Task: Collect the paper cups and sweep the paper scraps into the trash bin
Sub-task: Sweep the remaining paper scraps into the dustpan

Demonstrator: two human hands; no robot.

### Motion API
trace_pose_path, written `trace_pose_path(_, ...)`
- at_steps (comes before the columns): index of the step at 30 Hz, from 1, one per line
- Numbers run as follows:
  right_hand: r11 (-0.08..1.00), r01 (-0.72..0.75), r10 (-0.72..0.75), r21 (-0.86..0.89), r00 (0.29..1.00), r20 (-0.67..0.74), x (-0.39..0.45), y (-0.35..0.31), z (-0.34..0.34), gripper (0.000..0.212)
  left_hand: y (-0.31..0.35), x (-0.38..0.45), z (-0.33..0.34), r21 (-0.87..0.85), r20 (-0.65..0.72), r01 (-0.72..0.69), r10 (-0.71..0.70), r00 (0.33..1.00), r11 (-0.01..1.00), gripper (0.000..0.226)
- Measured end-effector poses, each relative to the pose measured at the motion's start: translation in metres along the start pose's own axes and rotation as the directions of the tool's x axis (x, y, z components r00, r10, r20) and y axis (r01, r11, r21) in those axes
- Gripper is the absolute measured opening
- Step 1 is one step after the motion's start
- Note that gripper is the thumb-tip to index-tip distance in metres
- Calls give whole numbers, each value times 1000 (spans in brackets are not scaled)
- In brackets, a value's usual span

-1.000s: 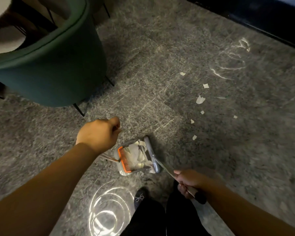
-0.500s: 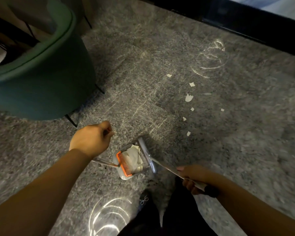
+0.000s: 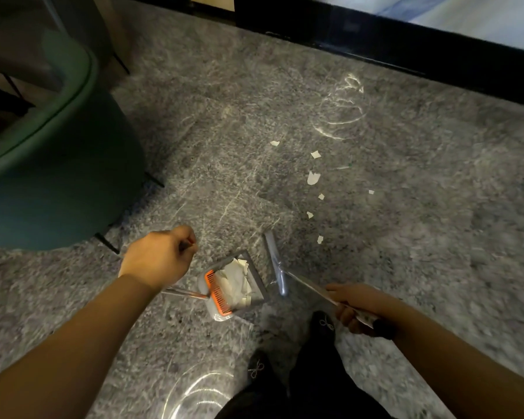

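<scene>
left hand (image 3: 161,261) grips dustpan (image 3: 233,285) handle; right hand (image 3: 357,306) grips broom (image 3: 274,261) handle; paper scraps (image 3: 313,177) at 1 o'clock of dustpan on floor (image 3: 436,237)

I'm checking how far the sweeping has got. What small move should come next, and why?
Probably reach the broom in the right hand out to the loose scraps and pull them toward the dustpan, which the left hand steadies and which already holds paper.
</scene>
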State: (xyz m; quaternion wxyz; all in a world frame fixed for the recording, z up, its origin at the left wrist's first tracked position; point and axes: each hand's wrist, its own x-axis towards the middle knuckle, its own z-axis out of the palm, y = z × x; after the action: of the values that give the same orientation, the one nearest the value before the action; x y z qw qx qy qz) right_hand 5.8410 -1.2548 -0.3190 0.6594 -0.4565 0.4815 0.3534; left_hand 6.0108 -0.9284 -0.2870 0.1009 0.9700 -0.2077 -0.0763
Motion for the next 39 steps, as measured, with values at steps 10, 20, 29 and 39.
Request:
trace_pose_path(10, 995, 27, -35, 94, 996, 86, 0, 0, 13, 23, 37, 28, -1, -138, -70, -7, -2, 998, 990, 11)
trace_pose_path(20, 990, 12, -35, 138, 986, 164, -7, -6, 18, 26, 68, 39, 10, -122, -126, -61, 46, 991, 991, 13)
trace_pose_path(29, 970, 47, -77, 237, 990, 120, -22, -23, -3, 36, 62, 55, 4, -105, -105, -53, 42, 994, 993, 12)
trace_pose_path(39, 938, 99, -109, 332, 994, 13, -20, -44, -47, 37, 81, 95, -6, -49, -152, -102, 94, 984, 994, 13)
